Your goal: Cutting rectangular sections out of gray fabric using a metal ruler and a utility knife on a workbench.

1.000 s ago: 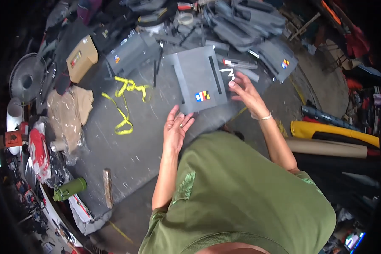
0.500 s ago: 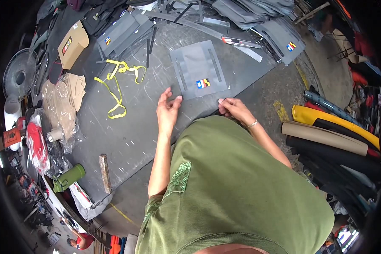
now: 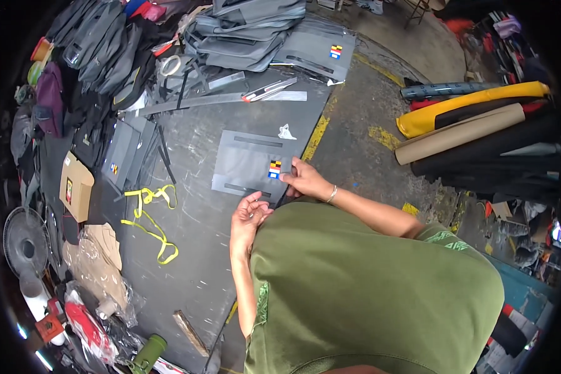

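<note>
A grey fabric panel (image 3: 246, 162) lies on the dark work table, with a dark strip near its far edge and another near its near edge. At its right end sits a small patch (image 3: 275, 169) of coloured blocks. My right hand (image 3: 308, 182) is closed on the panel's right edge, thumb on top next to the patch. Just below the near edge is my left hand (image 3: 246, 218), its fingers loosely bent and apart, with nothing visible in them. A torn white scrap (image 3: 287, 131) lies at the panel's far right corner.
A box cutter (image 3: 269, 90) lies over a metal ruler (image 3: 199, 100) beyond the panel. Yellow webbing (image 3: 144, 215) sits to the left, a wooden stick (image 3: 191, 333) nearer. Stacked grey bags (image 3: 243, 37) and another patched panel (image 3: 311, 53) are behind. Fabric rolls (image 3: 461, 134) stand right.
The panel has turned counter-clockwise, its patch going from the near side to the right. My right hand has taken hold of that edge. The whole view has also swung round.
</note>
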The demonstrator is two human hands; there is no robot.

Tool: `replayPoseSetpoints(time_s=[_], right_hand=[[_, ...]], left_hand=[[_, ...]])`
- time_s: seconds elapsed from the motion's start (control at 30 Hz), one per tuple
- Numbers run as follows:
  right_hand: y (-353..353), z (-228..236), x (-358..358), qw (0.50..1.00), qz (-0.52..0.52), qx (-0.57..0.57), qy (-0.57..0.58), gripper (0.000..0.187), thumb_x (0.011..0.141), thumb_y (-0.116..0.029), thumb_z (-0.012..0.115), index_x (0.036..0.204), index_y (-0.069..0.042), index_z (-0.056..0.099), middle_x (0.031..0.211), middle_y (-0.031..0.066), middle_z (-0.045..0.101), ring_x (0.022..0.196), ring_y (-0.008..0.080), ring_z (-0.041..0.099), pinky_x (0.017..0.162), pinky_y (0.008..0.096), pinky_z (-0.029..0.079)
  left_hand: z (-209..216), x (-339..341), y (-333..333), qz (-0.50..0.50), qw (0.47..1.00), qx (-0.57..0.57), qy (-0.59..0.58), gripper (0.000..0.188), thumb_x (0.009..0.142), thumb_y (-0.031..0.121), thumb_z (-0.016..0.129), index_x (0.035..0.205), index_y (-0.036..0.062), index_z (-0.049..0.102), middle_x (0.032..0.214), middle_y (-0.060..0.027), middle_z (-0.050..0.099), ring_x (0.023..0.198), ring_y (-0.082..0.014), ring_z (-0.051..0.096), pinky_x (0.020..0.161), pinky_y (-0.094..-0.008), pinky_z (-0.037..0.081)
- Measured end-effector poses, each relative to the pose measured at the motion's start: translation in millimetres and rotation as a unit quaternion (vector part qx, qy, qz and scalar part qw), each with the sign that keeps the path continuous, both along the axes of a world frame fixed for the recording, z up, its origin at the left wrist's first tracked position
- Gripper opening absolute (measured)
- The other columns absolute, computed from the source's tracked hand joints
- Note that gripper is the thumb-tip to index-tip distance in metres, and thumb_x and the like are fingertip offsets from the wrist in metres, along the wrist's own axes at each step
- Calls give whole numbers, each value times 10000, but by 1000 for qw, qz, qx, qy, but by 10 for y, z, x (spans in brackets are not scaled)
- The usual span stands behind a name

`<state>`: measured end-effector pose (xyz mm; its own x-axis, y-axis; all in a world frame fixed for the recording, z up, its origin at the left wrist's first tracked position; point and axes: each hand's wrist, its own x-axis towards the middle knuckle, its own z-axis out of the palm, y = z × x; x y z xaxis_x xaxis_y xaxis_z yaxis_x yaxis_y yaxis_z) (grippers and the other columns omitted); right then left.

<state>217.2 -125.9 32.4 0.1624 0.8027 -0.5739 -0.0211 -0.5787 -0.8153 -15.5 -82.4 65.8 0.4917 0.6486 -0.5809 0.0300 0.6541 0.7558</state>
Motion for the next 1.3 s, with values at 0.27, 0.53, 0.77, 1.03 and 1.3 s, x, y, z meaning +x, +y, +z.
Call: replayPoseSetpoints(time_s=[0.27,0.53,0.77,1.03,1.3], right_hand=[[181,352,406,941,-120,252,-191,163,1029,-153,582,1069,-13,508,759,208,480,671,244,514,642,390,461],[-94,644,2002,875,-273,333,-220,263,1084,-153,548,1292,6,567,1189,56,671,1074,101,593,952,278,477],[-66,512,2714,856,-376,347,-75,281,1068,-63,530,1341,8,540,1244,83,671,1079,128,629,935,273,503],[311,283,2952,867,-361,343,-16,302,1076,-52,479,1370,15,483,1236,116,664,1039,173,668,905,330,572],[549,69,3209,881,-333,337,0,290,1054,-18,460,1336,23,511,1207,113,675,1022,169,676,901,313,556]], left_hand=[[-17,99,282,22,996,59,57,378,1047,159,626,1382,3,546,1169,-100,681,861,-171,734,741,-262,610],[123,920,857,35,998,17,-53,500,1081,253,561,1468,-44,450,1358,-214,606,1215,-330,655,1045,-446,548],[257,2380,1521,16,983,-37,-178,561,1087,313,539,1468,-71,392,1445,-262,540,1296,-382,599,1086,-480,524],[124,3392,2206,136,929,-157,-306,842,986,376,695,1497,-66,193,1463,-259,478,1318,-421,564,1115,-547,488],[55,3636,2471,278,882,-200,-324,1013,862,463,826,1441,-149,264,1331,-241,492,1225,-408,564,1129,-546,468]])
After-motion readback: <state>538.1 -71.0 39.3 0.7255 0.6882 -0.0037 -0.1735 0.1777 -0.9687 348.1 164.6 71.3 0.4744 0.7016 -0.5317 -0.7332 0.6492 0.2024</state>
